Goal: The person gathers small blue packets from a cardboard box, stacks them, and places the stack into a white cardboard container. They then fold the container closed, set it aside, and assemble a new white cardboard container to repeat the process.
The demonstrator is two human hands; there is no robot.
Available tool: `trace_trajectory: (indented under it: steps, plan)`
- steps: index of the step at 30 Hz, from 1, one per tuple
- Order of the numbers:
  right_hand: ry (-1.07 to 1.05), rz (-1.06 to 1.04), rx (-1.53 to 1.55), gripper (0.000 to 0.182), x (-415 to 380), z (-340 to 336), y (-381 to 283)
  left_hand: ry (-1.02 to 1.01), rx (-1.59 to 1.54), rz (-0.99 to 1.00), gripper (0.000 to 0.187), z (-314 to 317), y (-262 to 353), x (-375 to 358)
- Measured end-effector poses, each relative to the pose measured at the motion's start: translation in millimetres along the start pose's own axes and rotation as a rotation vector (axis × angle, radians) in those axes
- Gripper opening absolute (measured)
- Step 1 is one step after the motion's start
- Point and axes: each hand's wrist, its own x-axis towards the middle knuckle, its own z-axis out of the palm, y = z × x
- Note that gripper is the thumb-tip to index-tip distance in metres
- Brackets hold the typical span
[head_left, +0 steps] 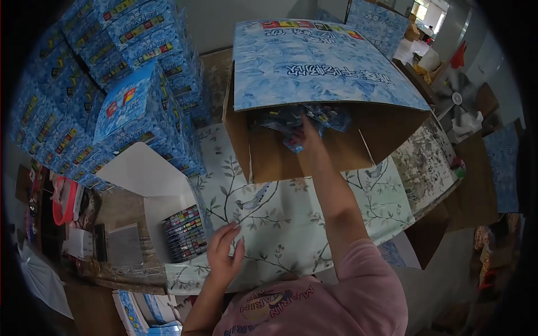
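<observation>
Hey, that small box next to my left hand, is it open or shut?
Open. The small box has its white lid swung back, and the stacked packets inside are in plain view.

A plain grey wall [218, 25] stands behind the table [423, 168], its worn, mottled top partly under a pale bird-and-branch cloth [269, 224]. Daylight shows at upper right — through what looks like a window [439, 20] — beyond a fan [457, 99].
</observation>
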Motion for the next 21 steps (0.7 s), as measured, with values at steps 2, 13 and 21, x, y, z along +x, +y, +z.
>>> trace_trajectory:
  steps: [2, 13, 21]
  plan:
    - [0.083, -0.059, 0.011, 0.064, 26, 33, -11, -0.022, -0.042, -0.014, 0.028, 13, 4, 7]
    - [-0.009, -0.294, -0.080, 0.052, -4, -10, 13, -0.157, -0.141, -0.142, 0.025, 32, -3, -18]
    - [-0.379, 0.049, -0.310, 0.046, -164, -141, 32, -0.183, -0.394, -0.509, 0.065, 59, -40, -40]
